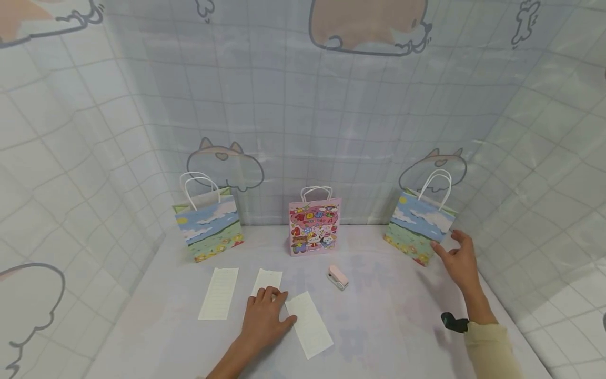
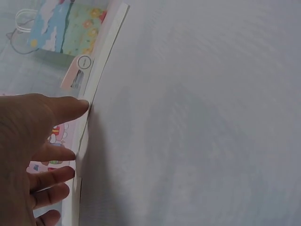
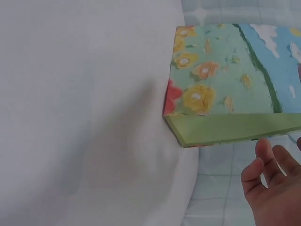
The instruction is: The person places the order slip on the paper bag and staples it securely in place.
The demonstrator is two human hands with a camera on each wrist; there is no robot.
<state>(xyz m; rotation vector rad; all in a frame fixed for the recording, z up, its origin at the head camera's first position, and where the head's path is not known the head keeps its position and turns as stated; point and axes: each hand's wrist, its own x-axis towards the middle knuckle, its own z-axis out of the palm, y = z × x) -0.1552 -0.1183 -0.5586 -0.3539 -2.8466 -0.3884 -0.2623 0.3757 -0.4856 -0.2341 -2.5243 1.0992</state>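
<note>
My left hand (image 1: 266, 320) rests fingers down over the middle paper slip (image 1: 269, 277), hiding most of it. Its thumb touches the edge of the right slip (image 1: 310, 326), which lies slanted. In the left wrist view, the slips show edge-on as a pale strip (image 2: 101, 66) by the thumb tip. A third slip (image 1: 219, 293) lies further left. My right hand (image 1: 459, 259) is at the right edge of a blue-green landscape paper bag (image 1: 418, 226), fingers spread around its side. The right wrist view shows fingertips close beside the bag's green gusset (image 3: 235, 128); firm contact is unclear.
A pink stapler (image 1: 337, 277) lies right of the slips. Behind it stands a pink cartoon paper bag (image 1: 314, 227), and a second landscape bag (image 1: 210, 225) stands back left. Patterned fabric walls (image 1: 303, 105) enclose the white tabletop (image 1: 379, 326) on the back and sides.
</note>
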